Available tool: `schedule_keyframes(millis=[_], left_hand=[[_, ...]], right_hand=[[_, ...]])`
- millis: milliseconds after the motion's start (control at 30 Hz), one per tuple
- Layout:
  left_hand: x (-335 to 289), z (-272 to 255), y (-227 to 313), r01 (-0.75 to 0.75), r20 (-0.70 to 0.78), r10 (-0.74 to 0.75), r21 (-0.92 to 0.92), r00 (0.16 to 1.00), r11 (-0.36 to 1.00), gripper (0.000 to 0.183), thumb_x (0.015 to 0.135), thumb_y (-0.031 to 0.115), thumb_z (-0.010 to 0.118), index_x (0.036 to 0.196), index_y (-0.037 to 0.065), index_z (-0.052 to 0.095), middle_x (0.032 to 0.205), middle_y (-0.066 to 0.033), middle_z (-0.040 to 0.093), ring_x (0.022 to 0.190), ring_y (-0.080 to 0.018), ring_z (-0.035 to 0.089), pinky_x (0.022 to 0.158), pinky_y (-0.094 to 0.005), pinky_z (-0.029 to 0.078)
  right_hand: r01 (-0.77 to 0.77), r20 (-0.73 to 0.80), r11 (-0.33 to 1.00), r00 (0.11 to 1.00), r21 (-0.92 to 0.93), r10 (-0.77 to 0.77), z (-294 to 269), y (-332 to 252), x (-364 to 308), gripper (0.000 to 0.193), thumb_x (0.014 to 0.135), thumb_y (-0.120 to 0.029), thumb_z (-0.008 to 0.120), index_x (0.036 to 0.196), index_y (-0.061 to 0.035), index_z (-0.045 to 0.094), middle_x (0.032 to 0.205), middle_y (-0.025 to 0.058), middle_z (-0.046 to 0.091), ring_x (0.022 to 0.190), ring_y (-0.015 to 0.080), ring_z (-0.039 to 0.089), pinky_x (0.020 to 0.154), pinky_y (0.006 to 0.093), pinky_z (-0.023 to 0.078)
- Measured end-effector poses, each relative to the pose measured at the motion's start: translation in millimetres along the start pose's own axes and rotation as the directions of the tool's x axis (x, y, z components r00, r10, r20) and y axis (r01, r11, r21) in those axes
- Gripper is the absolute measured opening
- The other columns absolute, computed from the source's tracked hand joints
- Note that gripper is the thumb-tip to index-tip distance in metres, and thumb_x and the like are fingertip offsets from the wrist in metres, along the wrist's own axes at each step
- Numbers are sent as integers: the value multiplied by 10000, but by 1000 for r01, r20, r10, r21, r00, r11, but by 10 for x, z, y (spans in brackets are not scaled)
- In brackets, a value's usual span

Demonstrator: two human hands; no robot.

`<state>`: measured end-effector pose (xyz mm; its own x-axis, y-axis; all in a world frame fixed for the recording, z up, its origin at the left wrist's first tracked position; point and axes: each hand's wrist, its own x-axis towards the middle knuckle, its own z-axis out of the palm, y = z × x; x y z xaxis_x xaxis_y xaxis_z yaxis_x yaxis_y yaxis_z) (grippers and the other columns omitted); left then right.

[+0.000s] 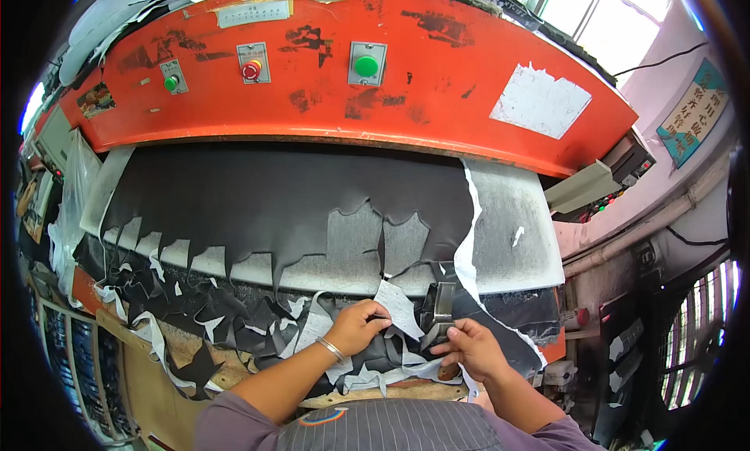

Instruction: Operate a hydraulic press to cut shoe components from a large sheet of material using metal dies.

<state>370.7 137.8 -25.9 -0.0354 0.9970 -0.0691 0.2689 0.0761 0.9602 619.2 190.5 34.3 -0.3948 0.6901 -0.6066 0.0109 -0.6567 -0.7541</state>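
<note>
My left hand [358,327], with a bracelet at the wrist, is closed in a pinch at the edge of a pale grey cut piece [400,309] of sheet material. Beside that piece stands a dark metal cutting die [439,314]. My right hand [475,349] has its thumb and fingers closed around the die's near end; its far fingers are partly hidden. Beyond both hands a black sheet [297,193], like leather with a pale backing, covers the pale cutting board [512,216]. Its near edge is notched where shapes have been cut out.
An orange press beam [312,84] with green and red push buttons spans the far side. Black and white offcuts [211,318] pile along the near left edge, some hanging over. A control box [625,170] stands at the right, a clear plastic bag [74,193] at the left.
</note>
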Motion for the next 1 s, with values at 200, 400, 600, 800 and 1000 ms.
schedule_keyframes(millis=[200, 400, 600, 800, 1000], left_hand=[[79, 16, -104, 158, -52, -161, -59, 986, 986, 152, 827, 171, 677, 921, 52, 671, 889, -96, 676, 817, -217, 642, 737, -317, 489], [132, 57, -108, 14, -23, -13, 37, 1000, 999, 170, 826, 191, 686, 922, 51, 680, 895, -114, 679, 835, -235, 650, 757, -310, 492], [138, 180, -133, -41, -6, 41, -4, 999, 999, 144, 826, 152, 697, 902, 32, 676, 890, -89, 682, 823, -171, 649, 749, -283, 496], [-66, 133, -43, -26, -30, 27, 23, 999, 999, 139, 818, 149, 699, 899, 38, 677, 872, -83, 683, 812, -178, 650, 745, -289, 495], [-599, 162, 26, 53, 364, -82, 89, 928, 995, 197, 840, 229, 689, 956, 70, 675, 911, -88, 684, 842, -181, 644, 779, -293, 490]], right_hand=[[42, 35, 999, 999, -29, -41, -52, -260, -204, 143, 939, -94, 558, 969, 41, 522, 990, 185, 619, 852, 293, 681, 732, 395, 592], [650, 429, 249, 694, -718, -578, 116, -819, 223, 228, 790, -89, 727, 834, 6, 525, 1036, 143, 595, 861, 228, 639, 710, 332, 520], [803, 661, -146, 356, -578, -661, 660, -691, 1495, 210, 768, -114, 711, 836, -9, 541, 1042, 139, 603, 908, 325, 599, 761, 376, 493], [803, 706, -197, 342, -562, -621, 833, -507, 1716, 197, 747, -102, 709, 842, -12, 562, 1043, 121, 615, 971, 313, 580, 808, 381, 482], [706, 716, -203, 575, -679, -395, 974, -788, 1509, 265, 818, -272, 683, 931, -41, 622, 1122, 109, 596, 1006, 315, 575, 844, 402, 468]])
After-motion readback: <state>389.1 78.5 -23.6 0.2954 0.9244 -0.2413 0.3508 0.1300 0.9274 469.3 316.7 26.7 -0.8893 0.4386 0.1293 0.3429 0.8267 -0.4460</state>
